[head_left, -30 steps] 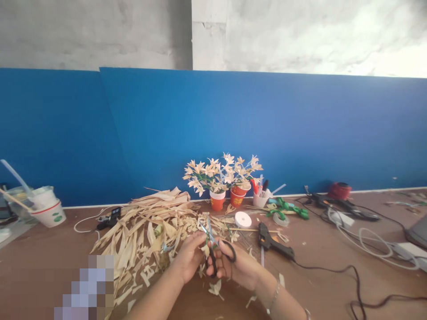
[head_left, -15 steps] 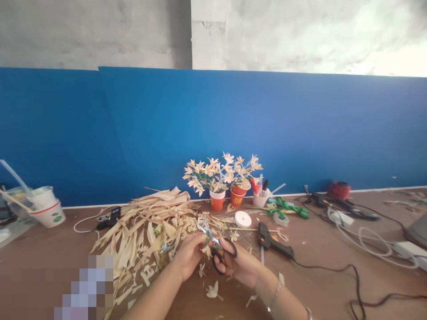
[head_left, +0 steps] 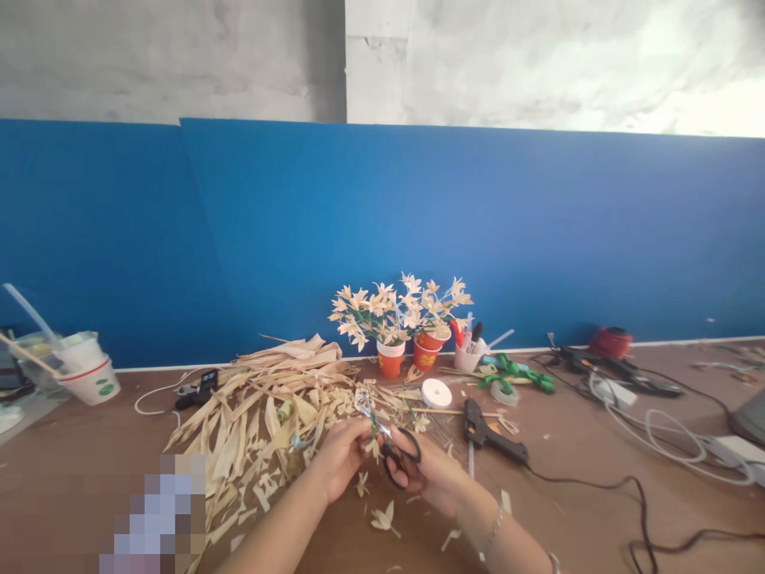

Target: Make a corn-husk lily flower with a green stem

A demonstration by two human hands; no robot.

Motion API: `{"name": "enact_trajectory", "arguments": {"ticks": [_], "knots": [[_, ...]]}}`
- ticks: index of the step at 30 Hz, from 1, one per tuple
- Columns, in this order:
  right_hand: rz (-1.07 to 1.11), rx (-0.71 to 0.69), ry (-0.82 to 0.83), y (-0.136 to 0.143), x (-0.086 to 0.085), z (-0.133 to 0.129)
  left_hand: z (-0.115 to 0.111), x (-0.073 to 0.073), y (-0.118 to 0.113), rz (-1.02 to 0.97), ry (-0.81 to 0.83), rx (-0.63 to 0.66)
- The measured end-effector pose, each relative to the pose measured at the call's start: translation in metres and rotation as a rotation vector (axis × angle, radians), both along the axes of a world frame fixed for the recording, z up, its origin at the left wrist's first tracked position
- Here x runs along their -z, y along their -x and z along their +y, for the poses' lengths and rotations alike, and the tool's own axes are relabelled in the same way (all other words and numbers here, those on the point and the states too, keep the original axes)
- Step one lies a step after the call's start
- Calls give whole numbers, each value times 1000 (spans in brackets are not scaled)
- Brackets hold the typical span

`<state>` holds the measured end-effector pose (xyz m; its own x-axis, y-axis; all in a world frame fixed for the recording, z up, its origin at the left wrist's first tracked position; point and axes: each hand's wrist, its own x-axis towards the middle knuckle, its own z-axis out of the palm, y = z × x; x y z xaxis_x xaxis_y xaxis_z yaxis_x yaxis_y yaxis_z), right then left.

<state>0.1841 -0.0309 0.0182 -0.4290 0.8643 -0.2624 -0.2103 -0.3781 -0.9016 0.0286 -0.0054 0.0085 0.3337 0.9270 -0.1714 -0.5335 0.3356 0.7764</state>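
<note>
My right hand [head_left: 435, 477] grips black-handled scissors [head_left: 412, 443], its fingers in the handle loops. The blades point up and away, at the fingertips of my left hand [head_left: 340, 462]. Those fingers are pinched on a small pale flower [head_left: 373, 449] with a green stem, which hangs below the blades. Whether the blades touch the stem is too small to tell. A loose pale flower [head_left: 384, 520] lies on the table below my hands, with a smaller one [head_left: 362, 484] nearer to them.
Dried husk strips [head_left: 263, 414] are heaped on the left. Behind stand pale flowers [head_left: 376, 307] in red paper cups [head_left: 390, 363]. A white roll [head_left: 436, 393], a glue gun [head_left: 491, 437] with its cord, and green tape [head_left: 519, 371] lie on the right. A white cup [head_left: 92, 383] stands far left.
The scissors' handle loops have drawn slightly closer together, and the blades have turned a little. My left hand still pinches the flower. The whole view has shifted slightly.
</note>
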Motion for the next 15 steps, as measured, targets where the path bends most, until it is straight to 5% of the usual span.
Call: {"name": "enact_trajectory", "arguments": {"ticks": [15], "knots": [[-36,-74,-128,-9,-5,4,0,-2,5,16,-42,15]]}}
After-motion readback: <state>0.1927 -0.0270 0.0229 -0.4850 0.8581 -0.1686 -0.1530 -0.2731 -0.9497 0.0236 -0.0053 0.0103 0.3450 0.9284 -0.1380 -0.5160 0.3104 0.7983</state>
